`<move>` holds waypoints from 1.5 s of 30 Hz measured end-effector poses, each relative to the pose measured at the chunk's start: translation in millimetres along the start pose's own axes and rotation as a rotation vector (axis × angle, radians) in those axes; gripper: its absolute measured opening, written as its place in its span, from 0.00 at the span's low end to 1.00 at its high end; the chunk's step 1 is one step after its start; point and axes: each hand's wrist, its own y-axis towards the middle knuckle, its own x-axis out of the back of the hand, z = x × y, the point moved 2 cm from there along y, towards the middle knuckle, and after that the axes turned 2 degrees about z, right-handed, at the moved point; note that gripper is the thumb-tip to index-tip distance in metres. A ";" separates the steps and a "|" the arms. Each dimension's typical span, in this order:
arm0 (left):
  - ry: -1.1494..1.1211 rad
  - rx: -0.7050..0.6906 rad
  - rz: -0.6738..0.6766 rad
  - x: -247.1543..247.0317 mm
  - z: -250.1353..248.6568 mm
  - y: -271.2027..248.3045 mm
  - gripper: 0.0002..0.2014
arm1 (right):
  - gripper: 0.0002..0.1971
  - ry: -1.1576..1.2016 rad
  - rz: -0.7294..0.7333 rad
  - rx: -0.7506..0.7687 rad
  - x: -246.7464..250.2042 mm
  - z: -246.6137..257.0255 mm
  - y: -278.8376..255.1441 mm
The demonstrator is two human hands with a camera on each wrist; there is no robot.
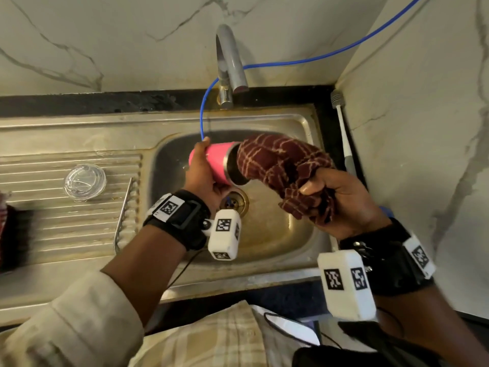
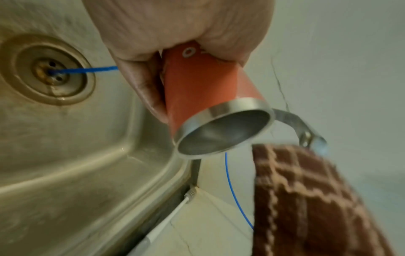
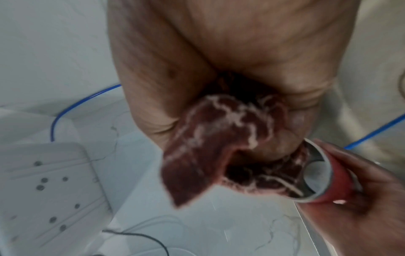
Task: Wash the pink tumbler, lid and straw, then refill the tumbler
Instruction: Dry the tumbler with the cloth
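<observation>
- My left hand (image 1: 205,176) is wrapped around the tumbler (image 1: 218,162) near its base and holds it on its side over the sink (image 1: 277,234), a little above the drain (image 1: 234,202).
- The long axis of the tumbler runs left to right: the base points left and the steel mouth opens to the right, toward my right hand (image 1: 336,200).
- My right hand is clenched around a bunched checked cloth (image 1: 280,165). The free end of the cloth arches over to the mouth of the tumbler. In the right wrist view it seems to go partly inside, while in the left wrist view the mouth looks open with the cloth just beside it (so how deep it goes I cannot say).
- I judge the step in hand to be wiping the inside. For this the right hand must push along the axis, to the left, while the left hand keeps the tumbler steady.
- The right hand is the nearer one to the mouth. The tap (image 1: 230,64) stands behind and above, well apart, and I see no water running.
- The blue tube (image 1: 203,112) hangs just behind my left fingertips; a twist of the tumbler could catch it.
- To the right there is little room, because the wall and a brush (image 1: 344,133) stand close by.
- The clear lid (image 1: 85,181) lies on the drainboard (image 1: 53,221), well apart to the left, with a metal straw (image 1: 124,205) near it at the edge of the basin.
</observation>
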 end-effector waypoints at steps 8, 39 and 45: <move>-0.108 0.102 0.165 14.6 1.0 -2.1 0.23 | 0.17 0.094 -0.054 0.130 -1.7 26.9 8.6; 0.096 -0.054 -0.014 17.1 3.4 -1.6 0.34 | 0.14 -1.889 -0.027 0.252 -50.6 -15.5 69.8; 0.107 -0.193 -0.129 7.9 -3.2 -15.4 0.28 | 0.12 -1.702 -0.236 0.196 -46.4 -34.8 77.4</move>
